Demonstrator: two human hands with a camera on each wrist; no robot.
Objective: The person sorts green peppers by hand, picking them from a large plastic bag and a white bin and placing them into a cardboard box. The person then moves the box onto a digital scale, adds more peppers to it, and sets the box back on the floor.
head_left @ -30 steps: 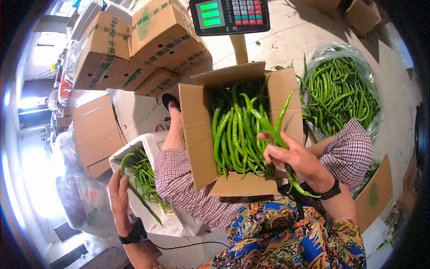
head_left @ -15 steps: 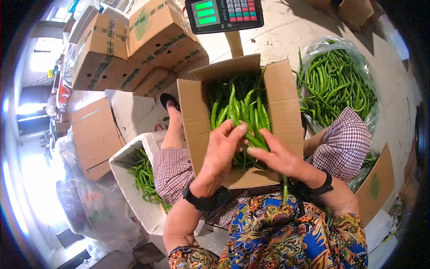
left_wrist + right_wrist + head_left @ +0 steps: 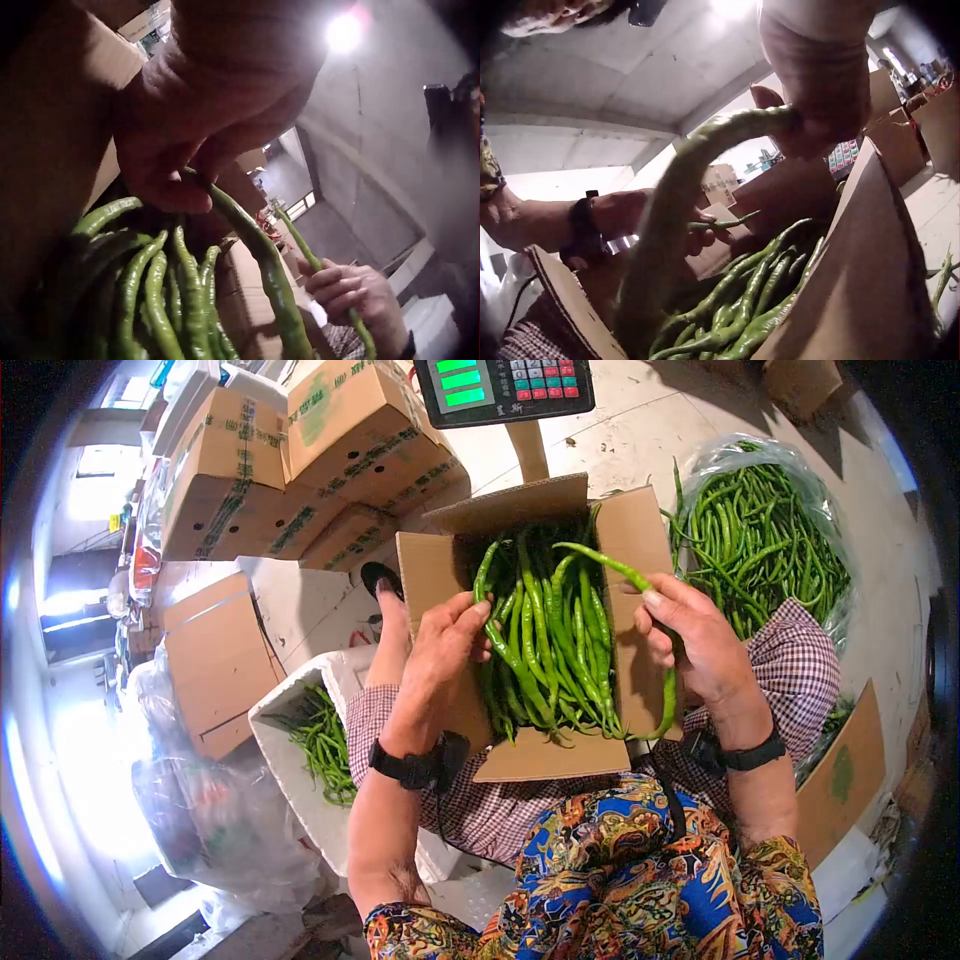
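Observation:
In the head view my left hand [image 3: 440, 650] is over the left side of an open cardboard box [image 3: 445, 630], pinching a long green chili pepper [image 3: 484, 572] between thumb and fingers. The left wrist view shows this pepper [image 3: 262, 255] slanting down from the fingertips. My right hand [image 3: 700, 645], over the box's right flap, grips another curved chili pepper [image 3: 610, 563], part of which hangs below the fingers. It looms large in the right wrist view, where the pepper [image 3: 675, 195] arches from the hand. Many green chili peppers [image 3: 545, 650] lie lengthwise inside the box.
A clear plastic bag full of chili peppers [image 3: 765, 550] stands at right. Left of the knee is a white foam box [image 3: 290, 780] holding more peppers. Beyond the cardboard box is a digital scale display [image 3: 505, 388], with stacked cartons [image 3: 320, 460] at the back left.
The left hand came from the foam box with a pepper to the right hand over the box. Since then both hands have moved apart, each holding a pepper.

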